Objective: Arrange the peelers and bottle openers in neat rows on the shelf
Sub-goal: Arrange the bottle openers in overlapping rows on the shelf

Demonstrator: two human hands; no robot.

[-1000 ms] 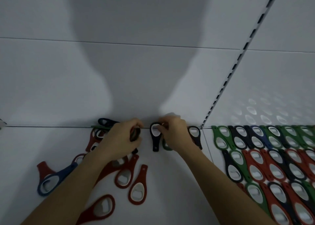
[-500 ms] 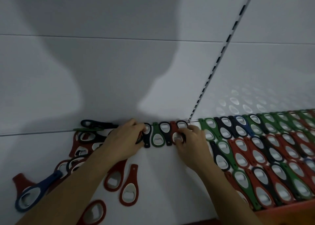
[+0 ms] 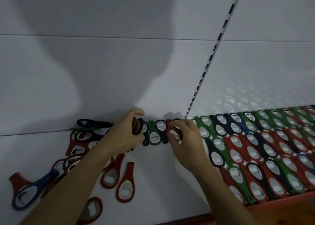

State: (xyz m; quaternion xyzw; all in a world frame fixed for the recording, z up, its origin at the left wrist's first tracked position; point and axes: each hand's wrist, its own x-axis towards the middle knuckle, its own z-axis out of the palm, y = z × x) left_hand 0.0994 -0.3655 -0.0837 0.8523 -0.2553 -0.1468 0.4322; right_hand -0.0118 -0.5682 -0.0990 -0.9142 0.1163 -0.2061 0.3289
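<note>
My left hand (image 3: pixel 125 134) grips a small stack of bottle openers (image 3: pixel 137 126), red and black, held upright at the back of the white shelf (image 3: pixel 153 177). My right hand (image 3: pixel 185 139) pinches a red bottle opener (image 3: pixel 172 131) lying in the back row. Between the hands lie a green opener (image 3: pixel 154 136) and two black ones (image 3: pixel 161 131), side by side. To the right, neat rows of red, green, black and blue openers (image 3: pixel 255 149) cover the shelf. A loose heap of openers (image 3: pixel 80 144) lies to the left, partly hidden by my left forearm.
Two red openers (image 3: pixel 125 185) lie loose in front of my left arm, another red one (image 3: pixel 92 209) near the front edge, a blue one (image 3: pixel 29 195) at far left. A slotted upright (image 3: pixel 213 54) splits the white back wall. The shelf's red front edge (image 3: pixel 272 204) runs at right.
The view has shifted left and closer. My right hand moved a little right along the back row onto the red opener; more openers now lie in the row between the hands.
</note>
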